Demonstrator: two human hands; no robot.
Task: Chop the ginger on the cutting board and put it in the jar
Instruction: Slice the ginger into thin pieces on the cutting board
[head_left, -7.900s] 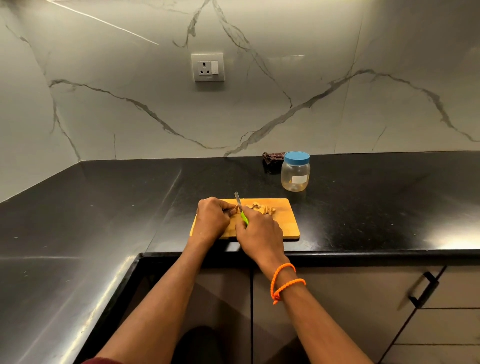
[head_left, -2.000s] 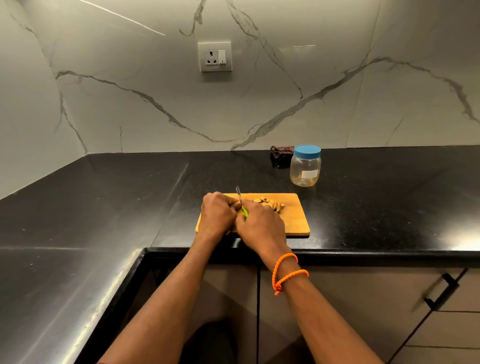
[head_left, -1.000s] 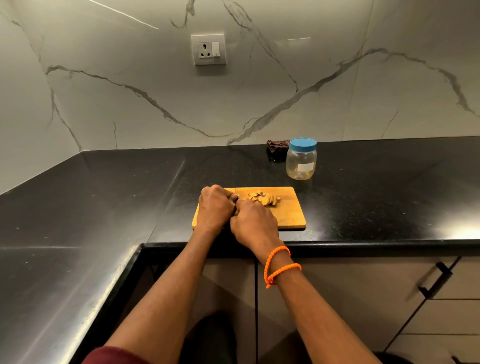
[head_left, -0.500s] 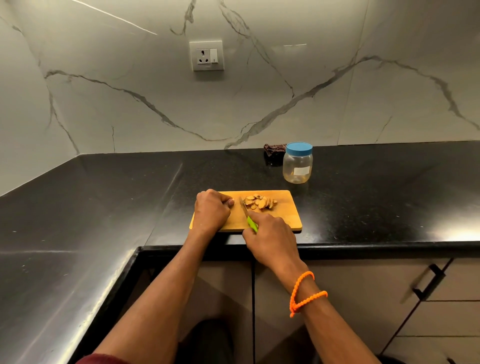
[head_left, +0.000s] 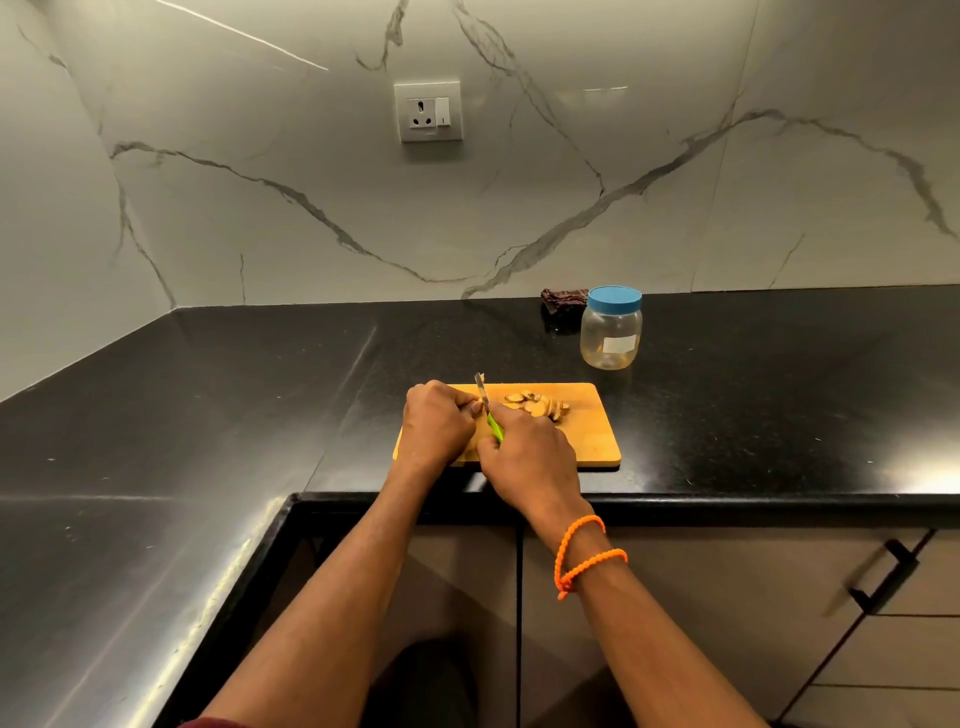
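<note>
Left hand (head_left: 435, 425) curled over ginger hidden beneath it, on wooden cutting board (head_left: 587, 431). Right hand (head_left: 527, 454) clamped on green-handled knife (head_left: 487, 408), blade just beside left knuckles. Right of blade, pale slices (head_left: 537, 405) heaped. Farther back-right on glossy black tabletop (head_left: 208, 405), clear blue-lidded jar (head_left: 611, 328), label unreadable.

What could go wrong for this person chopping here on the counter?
The knife comes down right beside the curled fingers of the left hand, so a slip might nick them. The cutting board lies near the counter's front edge and could slide on the glossy stone. The jar has its blue lid on, so the ginger slices cannot go in until it is opened.
</note>
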